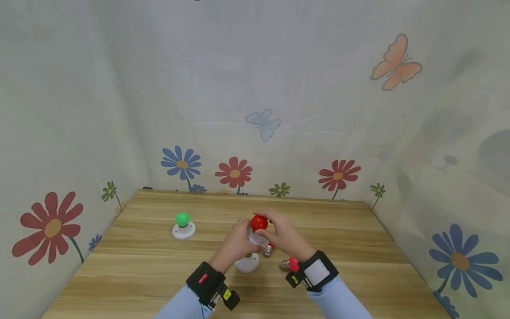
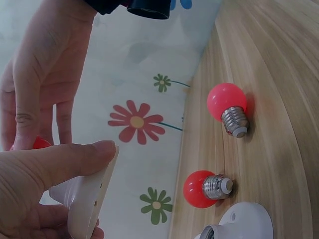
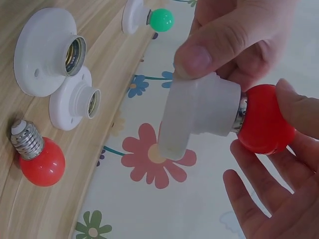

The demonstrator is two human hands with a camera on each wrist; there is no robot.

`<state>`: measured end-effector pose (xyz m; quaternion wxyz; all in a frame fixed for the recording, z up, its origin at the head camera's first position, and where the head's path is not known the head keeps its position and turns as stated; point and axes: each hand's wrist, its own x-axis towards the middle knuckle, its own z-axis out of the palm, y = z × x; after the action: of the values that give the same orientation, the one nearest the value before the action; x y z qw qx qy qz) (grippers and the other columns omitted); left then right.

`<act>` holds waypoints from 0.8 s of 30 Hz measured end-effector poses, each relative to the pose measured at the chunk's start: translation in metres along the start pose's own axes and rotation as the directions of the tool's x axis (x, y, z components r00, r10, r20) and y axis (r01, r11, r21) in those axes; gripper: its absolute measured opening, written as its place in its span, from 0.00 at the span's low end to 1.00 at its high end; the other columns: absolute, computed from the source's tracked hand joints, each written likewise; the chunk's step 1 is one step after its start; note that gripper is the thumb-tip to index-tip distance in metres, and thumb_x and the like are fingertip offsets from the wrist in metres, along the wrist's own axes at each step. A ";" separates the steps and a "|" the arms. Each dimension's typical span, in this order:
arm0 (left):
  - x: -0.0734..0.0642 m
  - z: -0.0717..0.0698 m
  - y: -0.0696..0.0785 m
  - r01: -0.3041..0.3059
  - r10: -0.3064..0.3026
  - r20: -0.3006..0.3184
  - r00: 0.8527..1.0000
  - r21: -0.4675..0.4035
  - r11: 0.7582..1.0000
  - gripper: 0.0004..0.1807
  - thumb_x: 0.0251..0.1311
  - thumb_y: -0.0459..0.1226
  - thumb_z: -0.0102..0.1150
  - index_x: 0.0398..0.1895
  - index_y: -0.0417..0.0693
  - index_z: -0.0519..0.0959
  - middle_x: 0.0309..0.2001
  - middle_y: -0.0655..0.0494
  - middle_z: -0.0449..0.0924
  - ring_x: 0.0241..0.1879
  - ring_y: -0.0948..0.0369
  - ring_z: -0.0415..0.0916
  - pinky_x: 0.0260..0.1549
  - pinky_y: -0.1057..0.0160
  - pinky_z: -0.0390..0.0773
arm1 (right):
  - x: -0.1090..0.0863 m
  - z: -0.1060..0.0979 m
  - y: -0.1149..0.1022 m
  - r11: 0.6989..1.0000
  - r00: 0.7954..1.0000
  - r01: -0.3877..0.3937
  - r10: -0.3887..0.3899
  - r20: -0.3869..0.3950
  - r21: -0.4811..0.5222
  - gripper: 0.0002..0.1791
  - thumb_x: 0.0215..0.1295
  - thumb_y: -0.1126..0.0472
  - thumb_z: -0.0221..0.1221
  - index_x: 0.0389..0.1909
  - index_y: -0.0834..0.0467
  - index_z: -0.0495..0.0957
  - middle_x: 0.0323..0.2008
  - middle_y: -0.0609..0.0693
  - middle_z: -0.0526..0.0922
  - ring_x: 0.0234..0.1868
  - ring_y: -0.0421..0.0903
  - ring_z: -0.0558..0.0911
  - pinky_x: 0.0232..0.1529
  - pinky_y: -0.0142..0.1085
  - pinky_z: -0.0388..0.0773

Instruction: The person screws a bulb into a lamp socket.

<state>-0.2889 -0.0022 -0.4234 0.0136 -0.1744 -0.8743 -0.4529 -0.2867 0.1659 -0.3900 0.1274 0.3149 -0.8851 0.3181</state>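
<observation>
Above the table, my left hand (image 1: 236,243) grips a white lamp socket (image 3: 212,102) by its round base, thumb pressed on the flat side. A red bulb (image 3: 266,119) sits in the mouth of that socket, a strip of its metal screw base showing at the rim. The fingers and thumb of my right hand (image 1: 287,235) pinch the red globe. In the head view the held socket is tilted, with the bulb (image 1: 259,222) at its upper end. The left wrist view hides most of this bulb behind my hands.
Two loose red bulbs (image 2: 227,101) (image 2: 199,189) lie on the wooden table (image 1: 338,230). Below my hands are two white sockets (image 3: 37,55) (image 3: 62,107) with open mouths. Farther left, a green bulb (image 1: 183,219) stands in another white socket (image 1: 184,232). A flowered cloth (image 1: 207,88) hangs behind.
</observation>
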 end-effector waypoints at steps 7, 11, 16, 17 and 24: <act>0.000 0.001 -0.001 -0.004 0.004 -0.002 1.000 -0.007 1.000 0.36 0.42 0.35 0.77 0.58 0.42 0.72 0.52 0.47 0.75 0.51 0.49 0.72 0.54 0.44 0.75 | 0.000 0.001 -0.003 0.999 1.000 -0.017 0.017 0.007 -0.036 0.32 0.58 0.55 0.68 0.64 0.53 0.71 0.56 0.50 0.78 0.53 0.46 0.80 0.54 0.41 0.79; 0.002 0.001 -0.003 0.001 -0.001 -0.001 1.000 -0.013 1.000 0.36 0.43 0.36 0.77 0.58 0.42 0.72 0.52 0.47 0.75 0.51 0.50 0.72 0.54 0.45 0.75 | 0.000 0.007 -0.003 0.994 0.999 -0.030 0.026 -0.045 -0.103 0.32 0.57 0.50 0.68 0.62 0.54 0.71 0.52 0.50 0.75 0.44 0.43 0.80 0.46 0.38 0.83; 0.003 0.001 -0.004 0.004 -0.004 0.001 1.000 -0.006 1.000 0.36 0.43 0.37 0.77 0.58 0.42 0.72 0.51 0.47 0.74 0.50 0.51 0.73 0.53 0.46 0.76 | 0.001 0.012 -0.001 0.992 0.995 -0.012 0.000 -0.098 -0.129 0.29 0.56 0.52 0.69 0.58 0.56 0.73 0.48 0.50 0.74 0.40 0.42 0.77 0.41 0.37 0.84; 0.003 0.001 -0.004 0.004 -0.004 0.001 1.000 -0.004 1.000 0.37 0.43 0.37 0.77 0.58 0.42 0.72 0.52 0.47 0.74 0.50 0.51 0.73 0.53 0.46 0.76 | 0.001 0.013 0.000 0.992 0.995 -0.004 -0.009 -0.101 -0.127 0.29 0.56 0.53 0.69 0.57 0.56 0.73 0.48 0.50 0.74 0.40 0.42 0.77 0.42 0.37 0.84; 0.002 0.001 -0.007 -0.009 0.009 0.001 1.000 -0.008 1.000 0.37 0.43 0.35 0.77 0.58 0.42 0.71 0.52 0.47 0.74 0.52 0.49 0.72 0.54 0.45 0.75 | 0.002 0.008 0.003 0.997 0.997 0.067 -0.068 -0.022 -0.049 0.28 0.57 0.61 0.68 0.59 0.55 0.73 0.52 0.48 0.76 0.51 0.43 0.79 0.53 0.39 0.79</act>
<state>-0.2932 -0.0044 -0.4286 0.0145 -0.1784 -0.8718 -0.4561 -0.2901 0.1620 -0.3967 0.1560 0.3379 -0.8798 0.2957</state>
